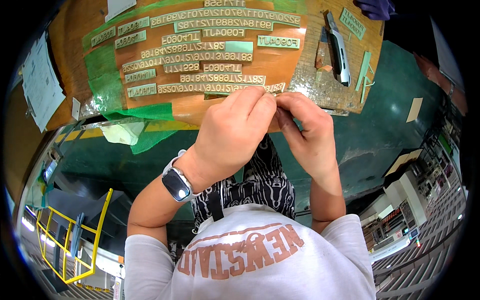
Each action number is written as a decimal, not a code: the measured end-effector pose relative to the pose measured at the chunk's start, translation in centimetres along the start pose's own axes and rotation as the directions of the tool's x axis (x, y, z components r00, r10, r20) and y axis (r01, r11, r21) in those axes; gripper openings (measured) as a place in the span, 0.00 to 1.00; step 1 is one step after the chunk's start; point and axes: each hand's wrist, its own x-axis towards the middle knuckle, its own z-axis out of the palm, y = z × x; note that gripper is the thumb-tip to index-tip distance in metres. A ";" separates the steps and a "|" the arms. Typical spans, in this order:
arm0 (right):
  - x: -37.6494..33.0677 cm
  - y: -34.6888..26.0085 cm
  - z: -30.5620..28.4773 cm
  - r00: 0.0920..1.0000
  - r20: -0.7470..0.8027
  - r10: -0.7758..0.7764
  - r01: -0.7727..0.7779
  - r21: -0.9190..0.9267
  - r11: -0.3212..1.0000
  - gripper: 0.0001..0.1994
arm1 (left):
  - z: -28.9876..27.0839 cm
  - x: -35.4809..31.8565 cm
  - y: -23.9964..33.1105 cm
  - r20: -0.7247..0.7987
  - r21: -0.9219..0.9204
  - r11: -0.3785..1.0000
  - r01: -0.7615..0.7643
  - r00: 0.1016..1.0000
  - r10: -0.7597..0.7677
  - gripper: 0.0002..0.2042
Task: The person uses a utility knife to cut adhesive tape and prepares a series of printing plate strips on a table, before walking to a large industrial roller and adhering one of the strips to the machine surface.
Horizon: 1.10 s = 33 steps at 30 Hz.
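On an orange sheet lie several rows of pale green rubber printing strips with raised, mirrored characters. The nearest long strip runs along the sheet's near edge, its right end slightly raised and tilted. My left hand is closed over this end, thumb and fingers pinched together. Close beside it, my right hand pinches at the strip's right tip, fingertips almost touching the left ones. The fingers hide part of the strip and exactly where each grips. A short strip lies left of it.
Right of the sheet, a utility knife lies on the wooden table, with narrow green offcuts near the edge. Green mesh hangs over the near side. Papers sit left, a purple glove far right.
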 end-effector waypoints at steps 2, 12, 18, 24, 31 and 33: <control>0.1 0.0 0.0 0.999 0.005 -0.053 0.053 -0.087 0.995 0.09 | -0.1 0.1 0.2 0.029 0.025 1.000 0.002 1.000 -0.003 0.11; -0.9 2.0 0.5 0.973 0.086 0.214 -0.231 0.366 0.902 0.06 | 0.8 0.1 -1.4 0.061 -0.287 0.921 0.263 0.965 -0.257 0.05; -1.6 3.0 0.3 0.914 0.131 0.385 -0.381 0.606 0.698 0.05 | -0.1 -0.1 -2.2 0.293 -0.612 0.543 0.575 0.802 -0.520 0.03; -2.7 4.8 0.5 0.875 0.121 0.469 -0.425 0.655 0.625 0.08 | 0.1 -0.6 -2.5 0.159 -0.761 0.451 0.467 0.808 -0.568 0.02; -2.3 5.5 -1.1 0.935 -0.184 0.303 -0.181 0.486 0.855 0.14 | -0.1 -1.6 -2.7 0.153 -0.819 0.339 0.462 0.747 -0.647 0.02; -0.2 3.3 -2.1 0.936 -0.337 0.104 -0.062 0.131 0.989 0.14 | 0.0 -2.1 -2.6 0.125 -0.816 0.360 0.452 0.747 -0.653 0.02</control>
